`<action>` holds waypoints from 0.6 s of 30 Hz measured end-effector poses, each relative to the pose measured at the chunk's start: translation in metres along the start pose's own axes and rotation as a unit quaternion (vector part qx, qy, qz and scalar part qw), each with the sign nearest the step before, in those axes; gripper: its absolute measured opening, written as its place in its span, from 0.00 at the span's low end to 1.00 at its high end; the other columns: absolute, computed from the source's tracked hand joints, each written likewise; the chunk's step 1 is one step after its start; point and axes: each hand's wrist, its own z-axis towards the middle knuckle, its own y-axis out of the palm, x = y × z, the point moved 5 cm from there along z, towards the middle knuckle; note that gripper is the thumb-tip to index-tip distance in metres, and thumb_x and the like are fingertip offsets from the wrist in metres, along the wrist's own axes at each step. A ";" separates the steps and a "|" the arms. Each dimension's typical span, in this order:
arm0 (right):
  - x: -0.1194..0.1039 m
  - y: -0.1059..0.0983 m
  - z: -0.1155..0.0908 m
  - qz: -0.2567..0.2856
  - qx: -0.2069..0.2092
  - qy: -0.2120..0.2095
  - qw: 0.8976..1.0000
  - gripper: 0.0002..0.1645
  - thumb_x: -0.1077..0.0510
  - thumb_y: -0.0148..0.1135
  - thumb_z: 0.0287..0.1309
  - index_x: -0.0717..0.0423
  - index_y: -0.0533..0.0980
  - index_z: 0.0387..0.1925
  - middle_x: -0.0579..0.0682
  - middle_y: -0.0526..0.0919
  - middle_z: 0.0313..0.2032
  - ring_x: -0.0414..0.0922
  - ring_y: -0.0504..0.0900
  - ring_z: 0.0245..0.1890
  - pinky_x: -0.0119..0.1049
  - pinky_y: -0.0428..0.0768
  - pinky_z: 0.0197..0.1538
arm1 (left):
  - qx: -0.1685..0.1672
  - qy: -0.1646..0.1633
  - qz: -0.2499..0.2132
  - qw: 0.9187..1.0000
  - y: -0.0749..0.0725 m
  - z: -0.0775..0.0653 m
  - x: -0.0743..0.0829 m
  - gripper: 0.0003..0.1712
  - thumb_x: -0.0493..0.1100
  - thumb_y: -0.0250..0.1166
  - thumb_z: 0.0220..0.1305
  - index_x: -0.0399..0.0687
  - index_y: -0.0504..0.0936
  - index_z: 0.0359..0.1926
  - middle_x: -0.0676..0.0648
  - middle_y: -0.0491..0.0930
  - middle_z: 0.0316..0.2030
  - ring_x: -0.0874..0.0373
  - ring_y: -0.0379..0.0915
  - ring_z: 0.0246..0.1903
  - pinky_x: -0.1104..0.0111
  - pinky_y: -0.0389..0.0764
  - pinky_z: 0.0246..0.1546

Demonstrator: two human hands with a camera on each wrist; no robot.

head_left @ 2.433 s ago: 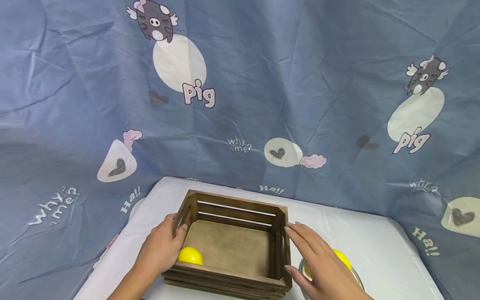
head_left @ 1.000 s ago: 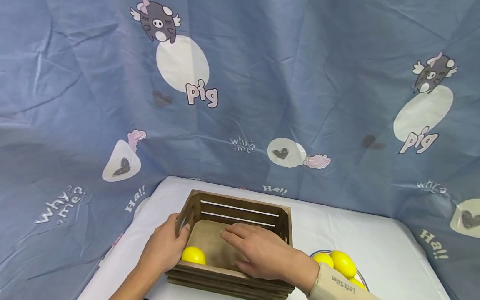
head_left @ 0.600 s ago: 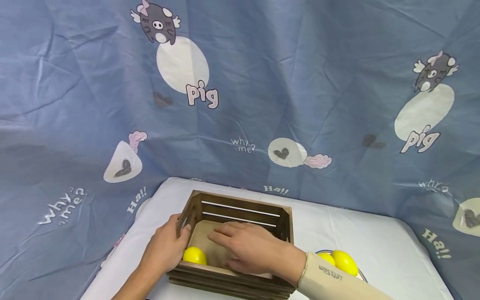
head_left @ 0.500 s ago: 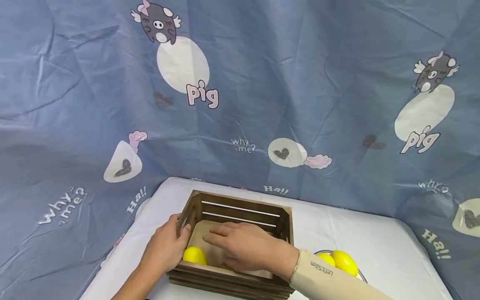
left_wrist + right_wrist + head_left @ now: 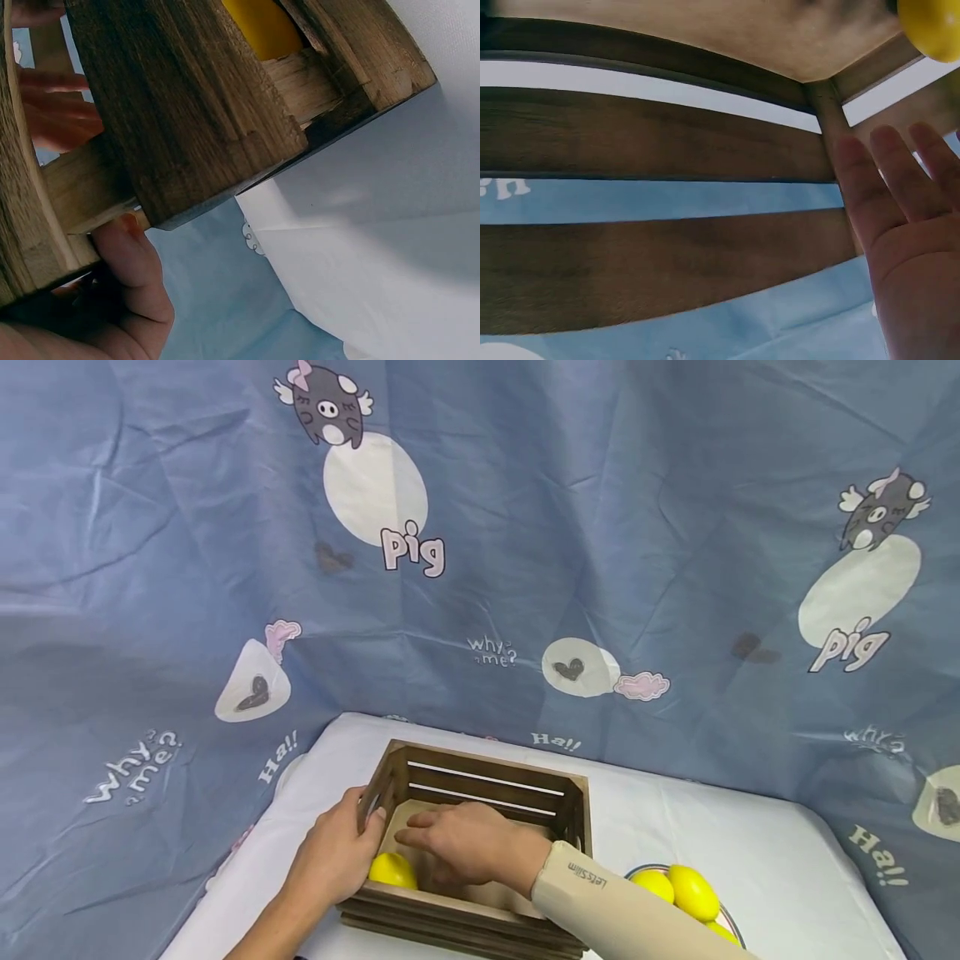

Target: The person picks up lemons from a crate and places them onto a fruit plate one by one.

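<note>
A brown slatted wooden crate (image 5: pixel 480 906) stands on the white surface. My left hand (image 5: pixel 330 852) grips its left end wall, thumb inside; in the left wrist view a curled finger (image 5: pixel 135 262) hooks through the gap between slats. A yellow lemon (image 5: pixel 393 871) lies in the crate's near left corner, beside the left thumb. My right hand (image 5: pixel 472 842) reaches inside the crate, to the right of the lemon and apart from it. The right wrist view shows the right fingers (image 5: pixel 889 172) straight with the palm bare, and the lemon (image 5: pixel 934 26) at the upper corner.
Right of the crate, several lemons (image 5: pixel 693 893) sit on a round plate with a dark-edged rim (image 5: pixel 733 922), partly behind the right sleeve (image 5: pixel 600 902). A blue printed cloth (image 5: pixel 480 568) hangs behind the white surface (image 5: pixel 720 818).
My right hand has moved from the crate's right end into the crate and leftward toward the lemon, uncovering the plate. The left hand keeps its grip. The head view has shifted slightly.
</note>
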 end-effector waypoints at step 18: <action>-0.014 0.015 0.022 -0.041 -0.044 -0.025 0.998 0.35 0.49 0.73 0.64 0.31 0.73 0.71 0.37 0.78 0.64 0.38 0.80 0.58 0.31 0.79 0.57 | 0.009 0.016 -0.011 1.000 0.003 0.002 0.011 0.29 0.51 0.53 0.80 0.36 0.71 0.71 0.33 0.83 0.56 0.36 0.82 0.52 0.41 0.81 0.49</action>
